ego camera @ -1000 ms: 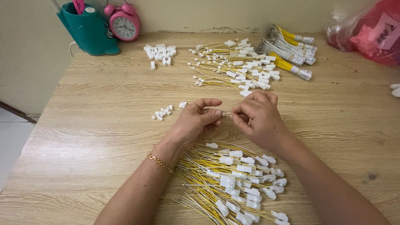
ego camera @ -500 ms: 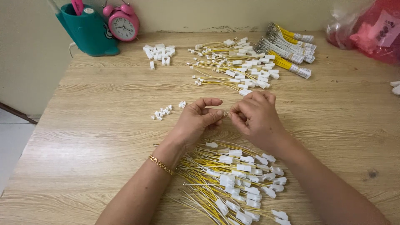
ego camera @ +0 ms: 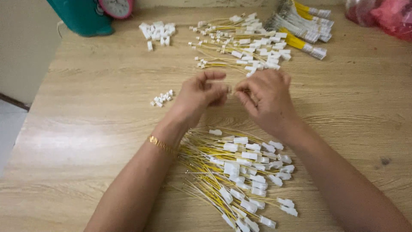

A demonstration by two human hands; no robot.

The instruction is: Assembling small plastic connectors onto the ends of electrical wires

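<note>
While your left hand (ego camera: 199, 93) and right hand (ego camera: 266, 99) meet fingertip to fingertip, pinching a tiny piece I cannot identify, the finished yellow wires (ego camera: 234, 172) lie on the counter (ego camera: 94, 141) just below your wrists.

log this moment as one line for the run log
left hand pinching small part | right hand meeting it at fingertips | yellow wire pile below wrists | loose white connectors left | wooden table
</note>
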